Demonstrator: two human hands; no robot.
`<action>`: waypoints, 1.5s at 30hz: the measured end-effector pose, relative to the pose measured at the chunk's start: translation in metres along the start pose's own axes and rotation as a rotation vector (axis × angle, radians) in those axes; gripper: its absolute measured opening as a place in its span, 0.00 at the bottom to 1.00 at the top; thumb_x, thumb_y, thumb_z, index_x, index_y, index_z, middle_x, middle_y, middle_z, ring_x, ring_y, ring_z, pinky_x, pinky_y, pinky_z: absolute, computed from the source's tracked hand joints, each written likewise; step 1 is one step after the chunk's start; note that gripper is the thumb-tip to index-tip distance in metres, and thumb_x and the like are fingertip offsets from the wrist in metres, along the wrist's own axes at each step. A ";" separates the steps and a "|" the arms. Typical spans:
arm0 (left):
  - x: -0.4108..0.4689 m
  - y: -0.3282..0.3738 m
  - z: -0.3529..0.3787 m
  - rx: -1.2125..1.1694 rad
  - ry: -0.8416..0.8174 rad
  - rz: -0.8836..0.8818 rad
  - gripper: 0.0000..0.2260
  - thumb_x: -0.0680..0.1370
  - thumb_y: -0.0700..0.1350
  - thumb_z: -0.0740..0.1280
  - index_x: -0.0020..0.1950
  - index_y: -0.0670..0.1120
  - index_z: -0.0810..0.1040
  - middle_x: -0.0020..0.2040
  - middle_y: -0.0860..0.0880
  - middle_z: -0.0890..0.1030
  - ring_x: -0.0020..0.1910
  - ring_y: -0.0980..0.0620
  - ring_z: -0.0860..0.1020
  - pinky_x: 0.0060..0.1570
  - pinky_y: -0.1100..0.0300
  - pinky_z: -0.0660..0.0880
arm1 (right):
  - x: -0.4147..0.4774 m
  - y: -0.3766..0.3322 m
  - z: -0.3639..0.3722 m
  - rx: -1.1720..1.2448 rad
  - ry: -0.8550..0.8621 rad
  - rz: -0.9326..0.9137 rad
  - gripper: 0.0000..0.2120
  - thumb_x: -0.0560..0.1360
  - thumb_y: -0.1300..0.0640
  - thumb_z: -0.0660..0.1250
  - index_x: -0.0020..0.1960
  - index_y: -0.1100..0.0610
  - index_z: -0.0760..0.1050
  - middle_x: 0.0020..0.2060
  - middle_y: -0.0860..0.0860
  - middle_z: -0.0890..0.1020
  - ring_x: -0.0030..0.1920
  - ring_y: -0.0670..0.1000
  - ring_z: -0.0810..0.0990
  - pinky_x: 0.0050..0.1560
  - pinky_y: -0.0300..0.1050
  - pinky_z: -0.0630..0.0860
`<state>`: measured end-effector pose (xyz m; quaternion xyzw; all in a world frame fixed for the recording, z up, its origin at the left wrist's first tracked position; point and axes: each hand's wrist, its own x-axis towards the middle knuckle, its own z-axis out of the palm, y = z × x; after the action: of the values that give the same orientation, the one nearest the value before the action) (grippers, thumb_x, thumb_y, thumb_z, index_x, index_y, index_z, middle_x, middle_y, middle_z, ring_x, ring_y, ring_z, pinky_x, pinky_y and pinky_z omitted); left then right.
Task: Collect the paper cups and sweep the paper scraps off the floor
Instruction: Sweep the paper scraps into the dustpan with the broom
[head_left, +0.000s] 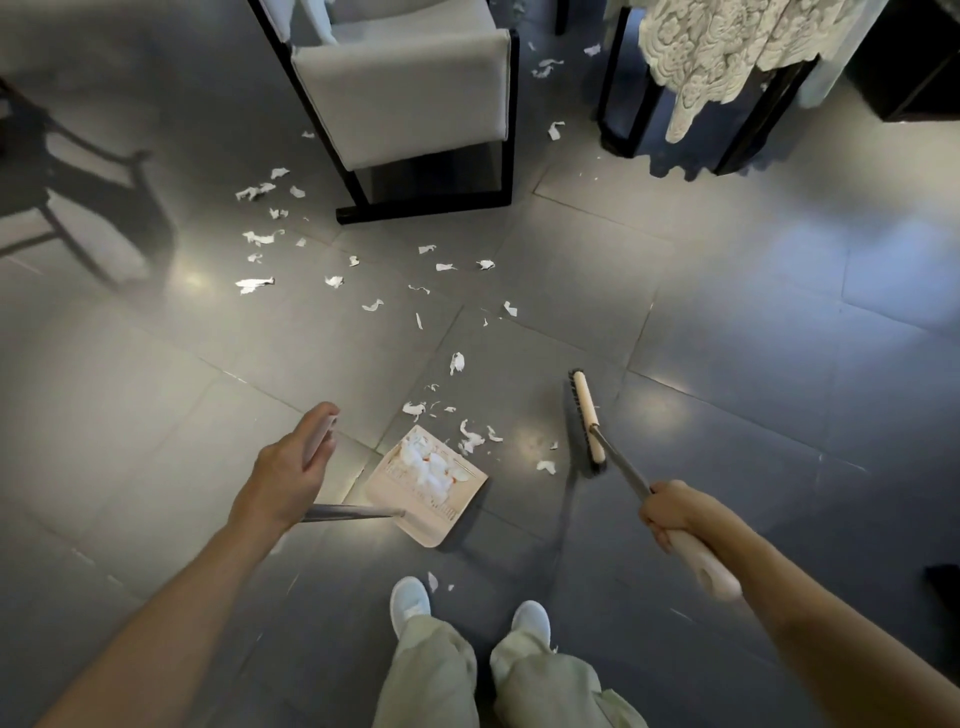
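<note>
My left hand (291, 467) grips the top of a long-handled beige dustpan (426, 488) that rests on the grey tile floor and holds a heap of white paper scraps. My right hand (670, 512) grips the pale handle of a broom (589, 421), whose brush head touches the floor just right of the pan. A few paper scraps (470, 439) lie between the pan's mouth and the brush. Many more paper scraps (332, 260) are scattered across the floor toward the chair. No paper cups are in view.
A grey upholstered chair (410, 98) on a black frame stands ahead. A dark table base (644, 104) under a lace cloth stands at the upper right, with scraps near both. My two feet (467, 608) in pale shoes stand just behind the pan.
</note>
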<state>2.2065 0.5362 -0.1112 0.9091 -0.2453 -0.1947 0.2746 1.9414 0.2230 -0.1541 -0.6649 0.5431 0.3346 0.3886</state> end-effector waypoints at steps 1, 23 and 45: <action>0.000 -0.005 -0.005 0.004 0.000 -0.011 0.14 0.81 0.46 0.59 0.68 0.50 0.69 0.61 0.43 0.78 0.59 0.39 0.76 0.54 0.50 0.71 | 0.000 -0.009 0.006 0.011 -0.010 0.021 0.05 0.72 0.64 0.60 0.46 0.63 0.74 0.26 0.54 0.77 0.26 0.52 0.76 0.35 0.45 0.78; 0.210 -0.142 -0.146 0.068 -0.209 0.161 0.14 0.82 0.48 0.58 0.67 0.54 0.68 0.52 0.49 0.79 0.47 0.50 0.75 0.48 0.59 0.67 | -0.026 -0.318 0.171 0.212 -0.132 -0.018 0.07 0.73 0.61 0.59 0.49 0.59 0.74 0.35 0.54 0.80 0.32 0.50 0.78 0.32 0.40 0.75; 0.139 -0.161 -0.152 0.061 -0.290 0.333 0.15 0.82 0.46 0.58 0.68 0.52 0.67 0.52 0.49 0.78 0.45 0.52 0.74 0.46 0.60 0.68 | -0.146 -0.254 0.165 0.625 -0.311 -0.029 0.18 0.77 0.70 0.55 0.63 0.56 0.67 0.20 0.49 0.66 0.17 0.43 0.64 0.17 0.31 0.62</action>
<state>2.4475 0.6383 -0.1197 0.8264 -0.4348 -0.2678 0.2373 2.1603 0.4630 -0.0662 -0.4626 0.5439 0.2440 0.6562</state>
